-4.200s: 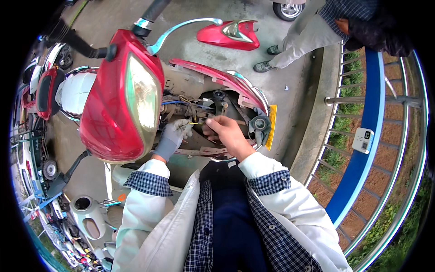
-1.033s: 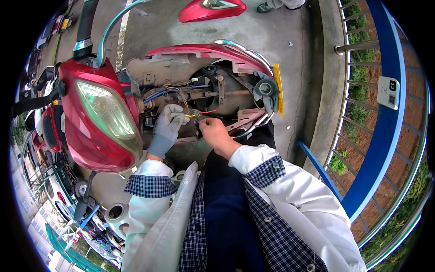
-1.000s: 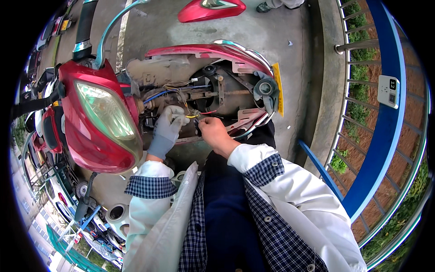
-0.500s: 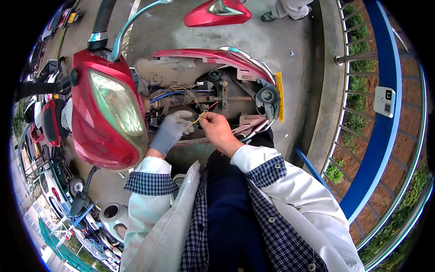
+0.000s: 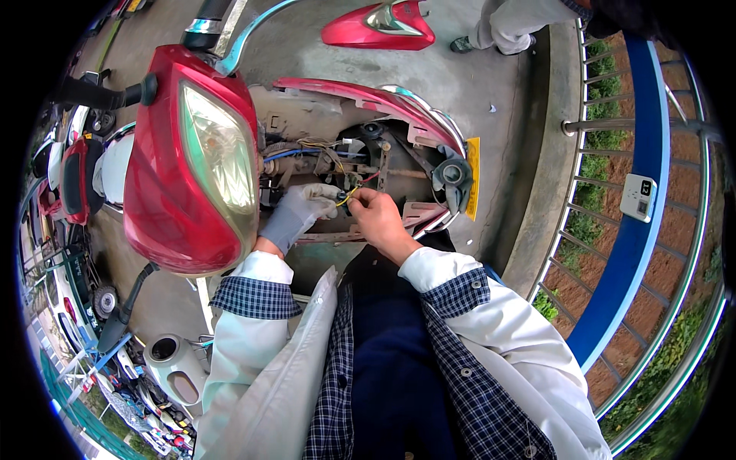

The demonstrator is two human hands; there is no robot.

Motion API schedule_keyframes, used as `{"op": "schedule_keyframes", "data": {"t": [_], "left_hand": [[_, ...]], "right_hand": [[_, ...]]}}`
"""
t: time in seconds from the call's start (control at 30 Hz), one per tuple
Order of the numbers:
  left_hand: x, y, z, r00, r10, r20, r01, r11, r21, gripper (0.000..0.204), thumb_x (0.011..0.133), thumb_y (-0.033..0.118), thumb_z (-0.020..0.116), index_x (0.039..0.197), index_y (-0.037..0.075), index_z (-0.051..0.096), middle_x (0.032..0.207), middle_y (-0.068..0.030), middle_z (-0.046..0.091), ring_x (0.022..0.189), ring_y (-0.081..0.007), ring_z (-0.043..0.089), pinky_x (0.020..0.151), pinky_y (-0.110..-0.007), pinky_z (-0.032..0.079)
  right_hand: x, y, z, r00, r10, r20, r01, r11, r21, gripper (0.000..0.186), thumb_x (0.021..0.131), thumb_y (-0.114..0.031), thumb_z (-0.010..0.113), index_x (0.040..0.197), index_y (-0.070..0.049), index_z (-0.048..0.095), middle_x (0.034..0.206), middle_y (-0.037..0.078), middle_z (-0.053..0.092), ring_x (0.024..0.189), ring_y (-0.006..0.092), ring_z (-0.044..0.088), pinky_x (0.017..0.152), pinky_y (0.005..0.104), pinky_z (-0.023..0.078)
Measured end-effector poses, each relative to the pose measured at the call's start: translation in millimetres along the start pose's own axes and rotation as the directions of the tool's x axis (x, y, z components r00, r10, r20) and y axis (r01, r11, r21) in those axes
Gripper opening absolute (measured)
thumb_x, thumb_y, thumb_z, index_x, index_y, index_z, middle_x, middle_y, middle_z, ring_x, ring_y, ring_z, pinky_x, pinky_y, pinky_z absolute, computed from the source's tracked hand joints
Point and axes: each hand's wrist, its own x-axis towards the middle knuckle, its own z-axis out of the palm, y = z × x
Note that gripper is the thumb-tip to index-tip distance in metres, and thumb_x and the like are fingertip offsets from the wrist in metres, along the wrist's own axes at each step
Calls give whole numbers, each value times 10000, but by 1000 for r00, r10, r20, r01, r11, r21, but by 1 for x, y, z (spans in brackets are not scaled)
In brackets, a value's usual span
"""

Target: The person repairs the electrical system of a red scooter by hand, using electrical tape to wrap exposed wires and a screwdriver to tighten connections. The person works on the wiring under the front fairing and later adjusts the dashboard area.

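Note:
A red scooter [image 5: 153, 184] stands before me with its front panel off, and its frame and wiring show. My right hand [image 5: 381, 224], bare, pinches a thin yellow wire [image 5: 353, 193] between thumb and fingers. Close to its left, my left hand [image 5: 299, 213] wears a grey glove; its fingers are bent together at the wire's other end, by a small dark piece too small to name. Both hands are over the opening in the front body. A red wire [image 5: 370, 177] and a blue cable [image 5: 295, 156] run beyond them.
A loose red panel with a lamp [image 5: 379, 27] lies on the ground at the far side. Another person's legs [image 5: 514, 23] stand at the far right. A blue rail [image 5: 644, 138] and metal fence run along the right. Several parked scooters [image 5: 80, 180] fill the left.
The whole view has shifted, and the scooter appears a little farther right. My left fingers have closed in by the wire; the right hand keeps its pinch. More of the other person shows.

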Motion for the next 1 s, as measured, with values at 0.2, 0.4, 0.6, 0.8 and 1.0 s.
{"op": "schedule_keyframes", "data": {"t": [0.2, 0.4, 0.6, 0.8, 1.0], "left_hand": [[-5, -7, 13, 987, 149, -64, -148, 989, 15, 263, 899, -6, 578, 1144, -37, 669, 1008, -53, 696, 841, -88, 618, 760, -247, 515], [-7, -10, 18, 969, 233, -79, -230, 972, 46, 269, 915, 9, 544, 1151, -36, 665, 1016, -34, 691, 859, -66, 583, 777, -231, 484], [-5, -7, 10, 970, 242, -13, -234, 949, 212, 264, 910, 53, 547, 1126, -18, 683, 1003, -78, 708, 857, -110, 607, 802, -271, 496], [-11, -6, 17, 920, 392, 11, -356, 824, 441, 250, 893, 83, 568, 1096, 47, 709, 1013, -140, 719, 876, -270, 678, 835, -368, 523], [-13, -11, 19, 845, 533, 53, -457, 666, 589, 233, 850, 108, 617, 1057, 89, 723, 982, -121, 723, 881, -319, 671, 836, -416, 520]], "right_hand": [[-2, -9, -1, 999, 2, -38, -9, 984, -176, 245, 890, -178, 574, 976, 29, 673, 767, 227, 661, 737, 359, 663, 722, 429, 509], [-3, -12, 1, 999, 2, -49, -13, 975, -223, 253, 891, -183, 581, 990, 31, 673, 827, 261, 669, 825, 418, 662, 773, 454, 511], [-5, -11, 5, 996, -42, -74, 15, 943, -332, 254, 896, -184, 586, 995, 32, 675, 869, 275, 673, 871, 437, 656, 801, 467, 512], [-16, -11, -2, 998, 50, -32, -56, 976, -212, 282, 940, -188, 578, 994, 77, 657, 738, 171, 644, 676, 235, 612, 669, 372, 499], [-21, -15, -3, 950, 311, 38, -313, 940, 136, 288, 979, -200, 588, 930, 74, 662, 723, 50, 598, 611, 117, 510, 541, 305, 418]]}}
